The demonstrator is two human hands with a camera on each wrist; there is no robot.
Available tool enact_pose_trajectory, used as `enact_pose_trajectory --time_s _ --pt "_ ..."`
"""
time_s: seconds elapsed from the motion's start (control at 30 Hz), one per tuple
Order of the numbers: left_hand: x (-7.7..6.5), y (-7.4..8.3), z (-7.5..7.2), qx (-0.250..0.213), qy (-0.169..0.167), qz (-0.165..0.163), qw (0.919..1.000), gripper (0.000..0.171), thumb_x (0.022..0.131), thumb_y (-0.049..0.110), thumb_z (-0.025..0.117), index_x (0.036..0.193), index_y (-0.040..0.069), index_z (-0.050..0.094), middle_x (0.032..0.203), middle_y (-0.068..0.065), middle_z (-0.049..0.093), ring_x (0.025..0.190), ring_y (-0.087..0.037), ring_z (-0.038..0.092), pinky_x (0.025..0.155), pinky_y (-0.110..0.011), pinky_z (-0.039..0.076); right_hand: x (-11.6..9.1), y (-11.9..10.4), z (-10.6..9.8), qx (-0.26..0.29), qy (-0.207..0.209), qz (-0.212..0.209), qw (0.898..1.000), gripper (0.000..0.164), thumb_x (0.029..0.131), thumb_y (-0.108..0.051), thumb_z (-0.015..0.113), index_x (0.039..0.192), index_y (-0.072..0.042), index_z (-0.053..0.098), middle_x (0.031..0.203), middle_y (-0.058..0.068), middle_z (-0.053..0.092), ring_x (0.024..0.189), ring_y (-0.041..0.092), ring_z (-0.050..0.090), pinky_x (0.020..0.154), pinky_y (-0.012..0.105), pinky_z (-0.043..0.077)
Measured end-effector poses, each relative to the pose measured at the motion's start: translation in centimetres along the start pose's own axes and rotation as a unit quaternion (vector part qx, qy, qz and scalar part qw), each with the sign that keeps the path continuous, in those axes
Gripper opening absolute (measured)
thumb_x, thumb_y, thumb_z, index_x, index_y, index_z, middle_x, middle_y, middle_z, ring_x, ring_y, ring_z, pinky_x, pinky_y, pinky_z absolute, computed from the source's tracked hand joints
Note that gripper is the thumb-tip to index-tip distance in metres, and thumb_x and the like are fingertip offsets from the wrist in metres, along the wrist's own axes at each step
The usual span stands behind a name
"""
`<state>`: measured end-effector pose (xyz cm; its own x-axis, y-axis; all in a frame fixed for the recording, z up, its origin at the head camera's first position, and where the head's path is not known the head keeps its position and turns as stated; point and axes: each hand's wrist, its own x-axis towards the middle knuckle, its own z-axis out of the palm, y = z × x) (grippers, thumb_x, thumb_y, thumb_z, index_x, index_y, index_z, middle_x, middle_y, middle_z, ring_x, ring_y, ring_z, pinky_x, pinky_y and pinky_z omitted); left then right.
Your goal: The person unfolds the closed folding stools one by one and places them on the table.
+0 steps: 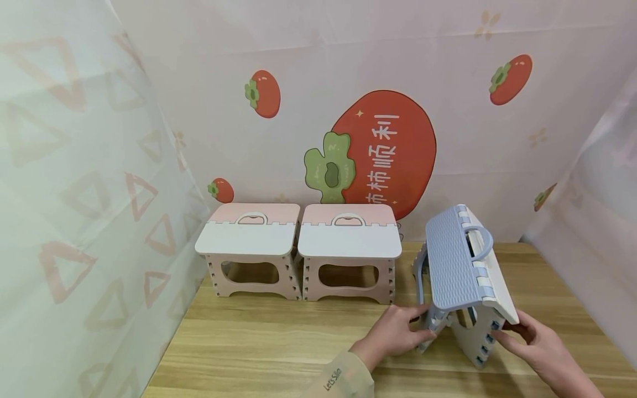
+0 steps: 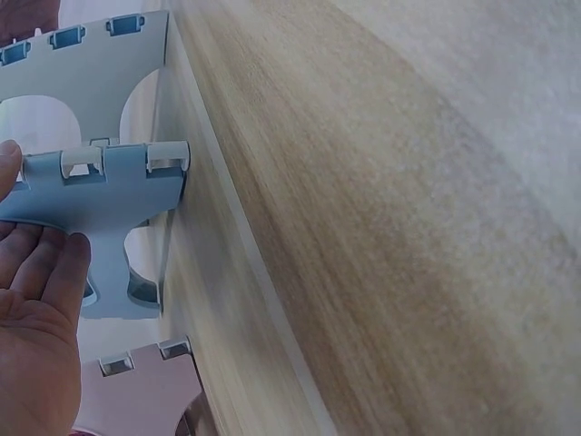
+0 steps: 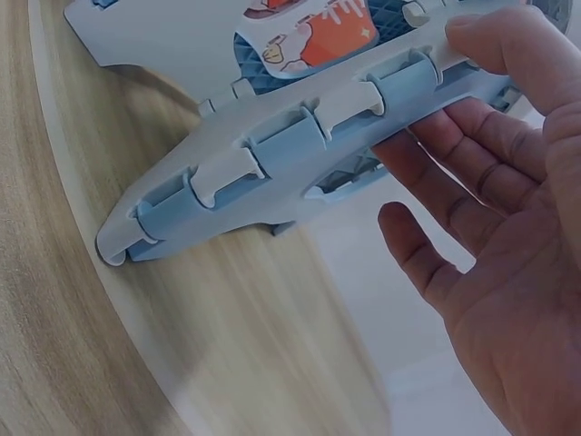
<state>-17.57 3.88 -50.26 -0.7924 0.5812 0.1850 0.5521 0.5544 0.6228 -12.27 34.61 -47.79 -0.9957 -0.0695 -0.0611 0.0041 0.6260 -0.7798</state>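
Observation:
A blue-and-white folding stool [image 1: 450,265] stands half folded at the right of the table in the head view, its two top panels peaked like a roof and a blue loop handle [image 1: 484,243] at the ridge. My left hand [image 1: 398,330] grips the near edge of its left leg, thumb on one face and fingers on the other. On the opposite side my right hand [image 1: 539,345] holds the white leg panel, thumb against the hinged edge. In the right wrist view, interlocking hinge knuckles [image 3: 290,141] run along that leg, with the fingers behind it.
Two pink-and-white folding stools [image 1: 249,235] [image 1: 350,237] stand unfolded side by side left of the blue one. The wooden table [image 1: 239,342] ends at a printed cloth backdrop [image 1: 383,149] behind, with more cloth at both sides.

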Motion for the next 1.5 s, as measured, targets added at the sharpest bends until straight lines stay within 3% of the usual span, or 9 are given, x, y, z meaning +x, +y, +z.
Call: enact_pose_trajectory --time_s 0.7,0.93,1.23,1.5 --pt "-0.1 -0.1 -0.1 -0.003 0.000 -0.001 1.0000 0.057 0.096 0.042 0.072 0.147 0.022 0.057 0.134 0.002 0.066 0.119 -0.004 0.063 0.094 -0.014 0.051 -0.1 0.4 -0.6 0.016 -0.008 0.014 1.000 0.066 0.102 -0.030 0.066 0.152 0.004 0.041 0.114 -0.040 0.047 0.101 -0.017 0.052 0.075 0.020 0.055" --pt "0.0 -0.2 0.0 0.002 0.005 0.002 1.0000 0.057 0.095 0.042 0.073 0.146 0.021 0.059 0.133 0.002 0.067 0.118 -0.004 0.063 0.093 -0.012 0.051 0.0 0.4 -0.8 0.003 -0.005 0.016 1.000 0.067 0.102 -0.031 0.066 0.150 0.007 0.040 0.117 -0.033 0.049 0.100 -0.019 0.051 0.075 0.019 0.055" --pt "0.1 -0.2 -0.1 -0.001 -0.003 -0.015 0.9999 0.058 0.095 0.043 0.072 0.147 0.022 0.058 0.133 0.002 0.067 0.118 -0.004 0.063 0.093 -0.013 0.051 -0.1 0.5 -0.9 0.004 0.001 0.011 1.000 0.067 0.101 -0.030 0.067 0.149 0.008 0.041 0.113 -0.040 0.047 0.101 -0.014 0.055 0.075 0.019 0.056" --pt "0.1 -0.2 -0.1 0.002 -0.003 -0.013 0.9999 0.057 0.095 0.042 0.072 0.146 0.022 0.058 0.132 0.003 0.068 0.118 -0.004 0.063 0.094 -0.013 0.050 0.1 0.5 -1.1 -0.003 -0.005 0.029 1.000 0.069 0.103 -0.033 0.064 0.151 0.008 0.038 0.121 -0.023 0.050 0.097 -0.021 0.047 0.073 0.022 0.056"
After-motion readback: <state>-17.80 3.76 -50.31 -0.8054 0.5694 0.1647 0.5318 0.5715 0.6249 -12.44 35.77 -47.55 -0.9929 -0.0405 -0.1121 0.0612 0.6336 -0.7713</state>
